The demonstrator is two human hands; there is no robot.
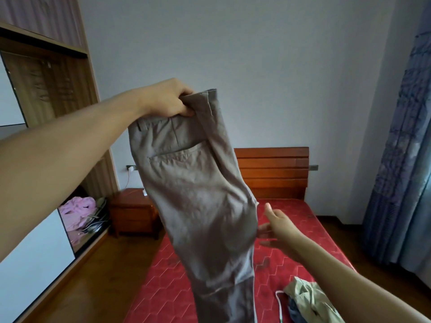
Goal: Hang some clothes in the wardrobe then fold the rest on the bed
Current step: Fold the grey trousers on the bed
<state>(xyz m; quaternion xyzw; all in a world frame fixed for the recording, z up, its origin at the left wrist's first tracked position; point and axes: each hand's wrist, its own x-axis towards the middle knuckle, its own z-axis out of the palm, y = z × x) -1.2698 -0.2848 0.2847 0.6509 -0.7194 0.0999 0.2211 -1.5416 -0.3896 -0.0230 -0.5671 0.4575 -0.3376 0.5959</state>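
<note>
A pair of grey-brown trousers [200,194] hangs in the air over the red mattress of the bed [310,231]. My left hand [170,99] is raised and shut on the waistband, and the legs drop out of view at the bottom edge. My right hand [277,226] is lower, just right of the hanging cloth, with its fingers spread and nothing in it. At the left stands the wardrobe [58,94], its sliding door partly open.
A heap of clothes [310,301], olive and dark blue, lies on the mattress at the bottom right. Pink clothes [78,212] and hangers lie in the wardrobe's lower part. A wooden nightstand [133,212] stands between wardrobe and bed. Blue curtains [401,159] hang at the right.
</note>
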